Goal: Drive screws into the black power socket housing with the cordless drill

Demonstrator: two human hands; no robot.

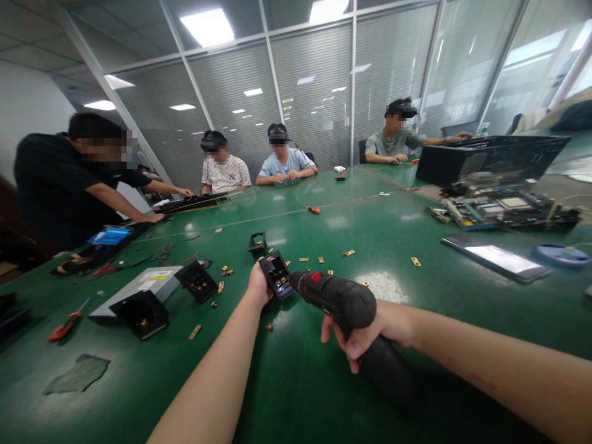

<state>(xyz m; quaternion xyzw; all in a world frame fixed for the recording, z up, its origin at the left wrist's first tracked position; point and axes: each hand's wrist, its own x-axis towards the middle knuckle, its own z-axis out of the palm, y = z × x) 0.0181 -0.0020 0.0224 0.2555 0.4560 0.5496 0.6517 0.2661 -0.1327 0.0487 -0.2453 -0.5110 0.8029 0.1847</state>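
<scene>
My left hand is closed around a black plastic housing, its open side with small brass parts turned toward the drill. My right hand grips a black cordless drill by its handle, and the drill's front end points left at the housing. Whether the bit touches anything inside is too small to tell. Several brass plates lie scattered just beyond the two hands. Left of my left hand stand another black housing and an open black box; a small black frame sits behind it.
An orange screwdriver and a grey metal box are on the left of the green table. A phone, circuit boards and a black case occupy the right. Several people work along the far and left sides.
</scene>
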